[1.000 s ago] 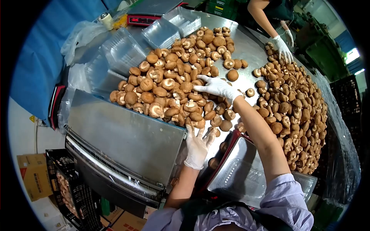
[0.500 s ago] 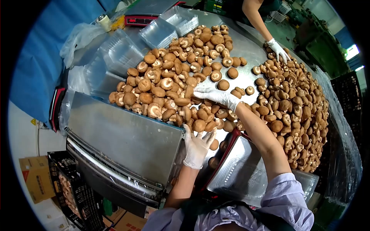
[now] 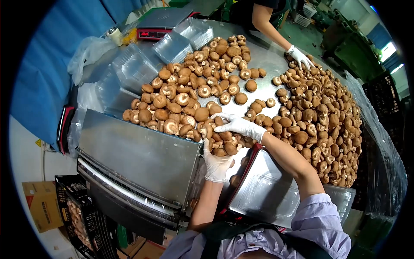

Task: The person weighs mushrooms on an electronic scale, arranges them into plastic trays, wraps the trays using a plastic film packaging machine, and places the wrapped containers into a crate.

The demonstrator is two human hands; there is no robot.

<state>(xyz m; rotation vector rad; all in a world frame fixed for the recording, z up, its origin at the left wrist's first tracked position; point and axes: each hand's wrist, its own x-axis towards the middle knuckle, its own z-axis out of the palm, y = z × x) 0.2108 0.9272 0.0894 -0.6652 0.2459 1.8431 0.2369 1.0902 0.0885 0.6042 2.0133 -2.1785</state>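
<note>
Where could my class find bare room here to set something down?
The metal table shows bare between the left mushroom heap and right mushroom heap, widest at the far end; loose mushrooms narrow it nearer. The metal panel bordering the left mushroom heap is bare too. Crowded: around the left hand and right hand, and by the clear trays.

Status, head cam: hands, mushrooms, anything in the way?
Left hand open, cupped against shiitake mushrooms. Right hand spread over the same cluster, opposite side. Nothing but mushrooms seen between them; clear plastic tray sits nearer the body.
</note>
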